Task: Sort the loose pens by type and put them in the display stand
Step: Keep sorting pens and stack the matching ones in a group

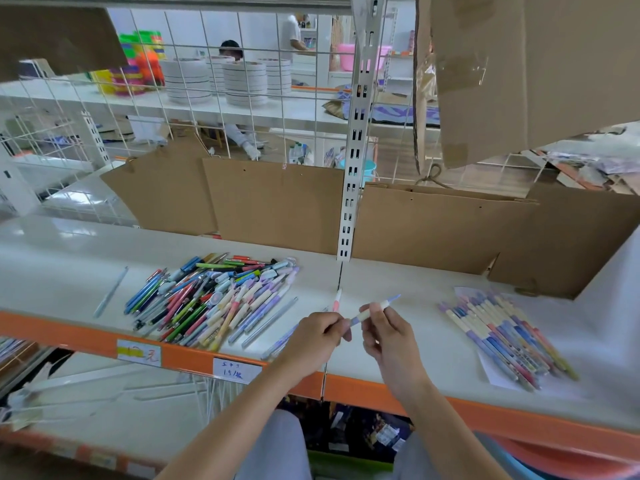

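A big mixed pile of loose pens (211, 299) lies on the white shelf (69, 258), left of centre. A sorted row of pastel pens (505, 334) rests on a paper sheet at the right. My left hand (318, 337) grips several pens, with a pink-tipped one (336, 299) sticking up and purple ones (280, 342) pointing down-left. My right hand (381, 330) pinches a pen with a blue cap and cream barrel (375, 310), whose lower end reaches my left hand's fingers. No display stand is in view.
A single pale pen (110, 292) lies alone at the far left of the shelf. Cardboard sheets (277, 202) line the shelf's back, and a perforated metal upright (355, 150) stands at mid-shelf. The orange front edge (173, 355) carries price labels. A person works behind the wire grid.
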`<state>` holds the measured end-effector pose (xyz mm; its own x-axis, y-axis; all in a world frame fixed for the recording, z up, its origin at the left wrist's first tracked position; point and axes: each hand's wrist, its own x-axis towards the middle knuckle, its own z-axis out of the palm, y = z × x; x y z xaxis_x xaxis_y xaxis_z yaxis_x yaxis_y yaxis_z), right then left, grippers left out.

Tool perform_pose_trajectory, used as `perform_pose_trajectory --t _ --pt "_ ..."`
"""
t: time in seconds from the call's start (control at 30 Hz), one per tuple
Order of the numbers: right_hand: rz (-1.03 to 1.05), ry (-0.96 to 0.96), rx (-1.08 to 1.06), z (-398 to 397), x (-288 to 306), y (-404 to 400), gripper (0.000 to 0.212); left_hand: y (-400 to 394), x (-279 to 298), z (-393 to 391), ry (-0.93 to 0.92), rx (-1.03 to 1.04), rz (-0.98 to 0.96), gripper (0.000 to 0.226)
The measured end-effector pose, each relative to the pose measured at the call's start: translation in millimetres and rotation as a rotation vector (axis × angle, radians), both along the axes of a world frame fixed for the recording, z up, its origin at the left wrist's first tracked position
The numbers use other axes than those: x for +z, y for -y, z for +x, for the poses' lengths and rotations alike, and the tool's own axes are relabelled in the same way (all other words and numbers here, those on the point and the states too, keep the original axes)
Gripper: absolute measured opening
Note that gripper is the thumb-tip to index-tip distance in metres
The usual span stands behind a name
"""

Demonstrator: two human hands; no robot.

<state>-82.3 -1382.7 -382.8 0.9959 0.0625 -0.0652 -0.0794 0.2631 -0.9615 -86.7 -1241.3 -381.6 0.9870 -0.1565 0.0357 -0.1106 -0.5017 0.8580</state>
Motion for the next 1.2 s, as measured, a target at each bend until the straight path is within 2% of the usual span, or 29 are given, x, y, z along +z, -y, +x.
perform_pose_trajectory --t 0.1,0.17,0.27,0.33,0.37,0.4,0.47,0.57,0.63,0.7,0.77,0.9,1.07,1.2 --pt "-0.014 -0.005 0.023 0 1 9 0.027 15 -1 -1 -0.030 0.023 -0.089 0.035" --pt "-0.052 -0.012 0.048 0 0 14 0.025 28 -3 2 -0.002 0.048 -0.080 0.032" --pt "-0.132 -0.046 0.008 3 -3 25 0.025 49 -10 10 0.172 0.058 0.137 0.030" --pt "-0.191 -0.073 -0.053 6 -3 39 0.023 56 -18 13 0.427 0.018 0.421 0.034" --pt "-0.208 -0.083 -0.090 8 -2 49 0.022 59 -24 13 0.529 -0.026 0.498 0.037" --pt "-0.242 -0.076 -0.130 11 -1 59 0.023 64 -26 13 0.536 -0.072 0.521 0.039" --pt "-0.467 -0.001 -0.209 18 0 86 0.026 71 -33 16 0.484 -0.119 0.509 0.039" --pt "-1.059 0.133 -0.246 25 -4 126 0.025 75 -49 19 0.436 -0.114 0.524 0.031" --pt "-1.370 0.087 -0.197 28 -14 147 0.028 76 -54 18 0.422 -0.106 0.508 0.028" --pt "-1.577 0.000 -0.079 31 -26 162 0.030 76 -57 18 0.413 -0.100 0.482 0.026" --pt "-1.629 -0.034 -0.036 32 -34 171 0.025 75 -59 19 0.413 -0.092 0.479 0.025" --pt "-1.659 0.039 -0.073 34 -36 173 0.021 71 -59 20 0.411 -0.103 0.479 0.025" --pt "-1.815 -0.039 -0.128 44 -29 159 0.028 59 -54 17 0.427 -0.089 0.488 0.025" --pt "-1.642 0.165 -0.006 37 -26 111 0.022 33 -56 15 0.458 -0.019 0.518 0.017"
